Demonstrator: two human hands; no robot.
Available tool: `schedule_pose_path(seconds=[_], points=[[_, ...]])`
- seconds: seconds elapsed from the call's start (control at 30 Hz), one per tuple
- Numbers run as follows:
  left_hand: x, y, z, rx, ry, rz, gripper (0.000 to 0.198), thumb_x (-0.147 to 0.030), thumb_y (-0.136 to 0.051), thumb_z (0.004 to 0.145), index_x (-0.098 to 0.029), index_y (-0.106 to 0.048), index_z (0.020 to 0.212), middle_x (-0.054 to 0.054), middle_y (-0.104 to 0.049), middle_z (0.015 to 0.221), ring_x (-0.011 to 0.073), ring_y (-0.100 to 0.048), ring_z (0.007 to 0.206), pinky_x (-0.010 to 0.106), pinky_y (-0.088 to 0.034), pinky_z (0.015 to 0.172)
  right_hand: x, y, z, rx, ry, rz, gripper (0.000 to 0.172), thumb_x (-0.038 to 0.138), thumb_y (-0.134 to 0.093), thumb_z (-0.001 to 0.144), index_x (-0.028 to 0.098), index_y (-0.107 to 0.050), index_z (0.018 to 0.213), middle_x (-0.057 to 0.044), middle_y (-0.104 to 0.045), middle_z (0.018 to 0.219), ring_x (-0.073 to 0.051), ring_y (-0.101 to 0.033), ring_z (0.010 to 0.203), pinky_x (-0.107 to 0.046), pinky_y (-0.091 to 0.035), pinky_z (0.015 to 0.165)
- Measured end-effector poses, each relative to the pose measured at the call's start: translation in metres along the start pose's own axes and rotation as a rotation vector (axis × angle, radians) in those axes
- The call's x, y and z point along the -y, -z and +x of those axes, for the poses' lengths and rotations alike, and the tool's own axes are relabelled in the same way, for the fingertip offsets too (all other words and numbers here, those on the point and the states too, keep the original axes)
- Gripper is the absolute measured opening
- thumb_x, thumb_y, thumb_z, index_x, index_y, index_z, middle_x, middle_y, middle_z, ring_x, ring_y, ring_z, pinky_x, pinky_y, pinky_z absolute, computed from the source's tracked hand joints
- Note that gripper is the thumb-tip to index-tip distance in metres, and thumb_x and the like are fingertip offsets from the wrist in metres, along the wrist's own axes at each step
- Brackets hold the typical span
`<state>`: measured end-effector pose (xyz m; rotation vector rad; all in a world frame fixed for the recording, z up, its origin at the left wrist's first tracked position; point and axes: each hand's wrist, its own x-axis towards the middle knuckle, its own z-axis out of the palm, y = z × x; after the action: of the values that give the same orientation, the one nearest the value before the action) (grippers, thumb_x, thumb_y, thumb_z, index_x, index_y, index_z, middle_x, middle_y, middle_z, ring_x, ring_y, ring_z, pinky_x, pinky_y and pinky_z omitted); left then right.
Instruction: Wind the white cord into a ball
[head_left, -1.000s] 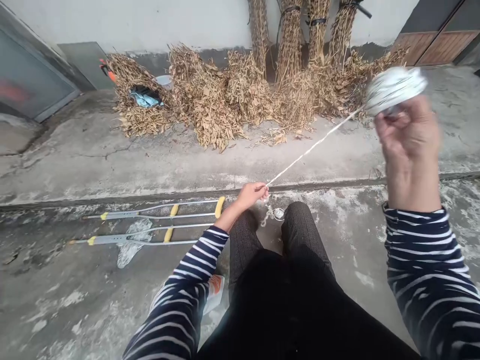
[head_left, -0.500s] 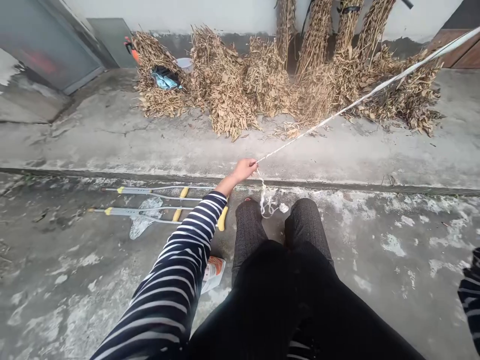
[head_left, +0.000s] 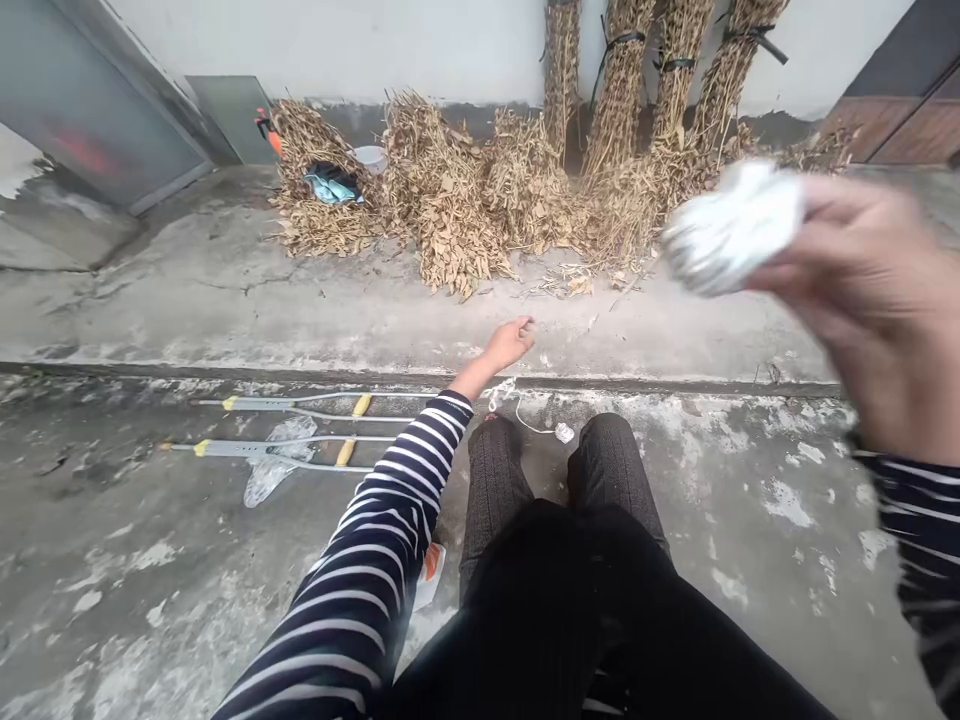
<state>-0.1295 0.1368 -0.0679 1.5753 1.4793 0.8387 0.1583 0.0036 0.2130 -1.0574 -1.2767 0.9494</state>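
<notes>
In the upper right, close to the camera, my right hand (head_left: 874,260) is closed on a white bundle of string (head_left: 739,228), blurred by motion. Out over the concrete step's edge, my left hand (head_left: 511,343) has its fingers loosely apart and shows nothing in them. Just below it, loose white string (head_left: 504,392) lies in loops at the foot of the step. From there it trails to a small white ball of string (head_left: 564,432) on the ground between my knees.
Two crutches with yellow pads (head_left: 240,448) lie to the left, one over a clear plastic bag (head_left: 279,462). Dried plant stalks (head_left: 457,205) line the wall, with tied bundles (head_left: 622,80) upright behind. A white and orange packet (head_left: 430,575) is beside my left thigh.
My left hand has let go of the string, which was stretched to the upper right and now lies slack. My right hand has come into view with the white bundle.
</notes>
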Motion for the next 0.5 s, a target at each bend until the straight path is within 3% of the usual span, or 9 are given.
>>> schedule_pose_path(seconds=[0.07, 0.13, 0.3, 0.4, 0.5], points=[[-0.017, -0.019, -0.012, 0.056, -0.105, -0.147, 0.051, -0.016, -0.071, 0.079, -0.014, -0.068, 0.13, 0.012, -0.072, 0.125, 0.0198, -0.066, 0.109, 0.032, -0.049, 0.101, -0.019, -0.014, -0.006, 0.165, -0.18, -0.028, 0.026, 0.008, -0.086, 0.062, 0.016, -0.082, 0.086, -0.008, -0.077, 0.113, -0.019, -0.074, 0.089, -0.031, -0.065, 0.067], [-0.038, -0.031, -0.028, 0.138, -0.203, -0.336, 0.05, -0.017, -0.07, 0.082, -0.014, -0.066, 0.132, 0.013, -0.071, 0.129, 0.0215, -0.066, 0.117, 0.035, -0.048, 0.108, -0.046, -0.028, -0.006, 0.244, -0.262, 0.028, 0.035, 0.015, -0.085, 0.063, 0.015, -0.082, 0.097, -0.008, -0.079, 0.104, -0.017, -0.072, 0.081, -0.029, -0.063, 0.065], [-0.079, -0.037, -0.082, 0.255, -0.268, -0.573, 0.024, -0.026, -0.068, 0.09, -0.015, -0.074, 0.11, 0.011, -0.078, 0.11, 0.0235, -0.07, 0.113, 0.038, -0.049, 0.108, -0.111, -0.047, -0.009, 0.23, -0.16, 0.059, 0.043, 0.029, -0.091, 0.061, 0.021, -0.078, 0.101, -0.004, -0.079, 0.106, -0.019, -0.072, 0.085, -0.036, -0.064, 0.071], [-0.074, -0.042, -0.112, 0.301, -0.194, -0.544, 0.024, -0.037, -0.067, 0.091, -0.015, -0.074, 0.095, 0.008, -0.078, 0.089, 0.0213, -0.072, 0.095, 0.036, -0.051, 0.101, -0.138, -0.047, -0.023, 0.159, -0.136, 0.063, 0.045, 0.033, -0.091, 0.06, 0.023, -0.075, 0.101, -0.004, -0.078, 0.107, -0.023, -0.072, 0.1, -0.04, -0.063, 0.09], [-0.048, -0.054, -0.137, 0.224, -0.088, -0.423, 0.025, -0.039, -0.066, 0.089, -0.016, -0.071, 0.081, 0.005, -0.075, 0.077, 0.0182, -0.069, 0.078, 0.031, -0.052, 0.088, -0.16, -0.043, -0.043, 0.118, -0.209, 0.086, 0.051, 0.038, -0.087, 0.064, 0.025, -0.069, 0.109, -0.006, -0.076, 0.114, -0.024, -0.071, 0.11, -0.042, -0.062, 0.097]])
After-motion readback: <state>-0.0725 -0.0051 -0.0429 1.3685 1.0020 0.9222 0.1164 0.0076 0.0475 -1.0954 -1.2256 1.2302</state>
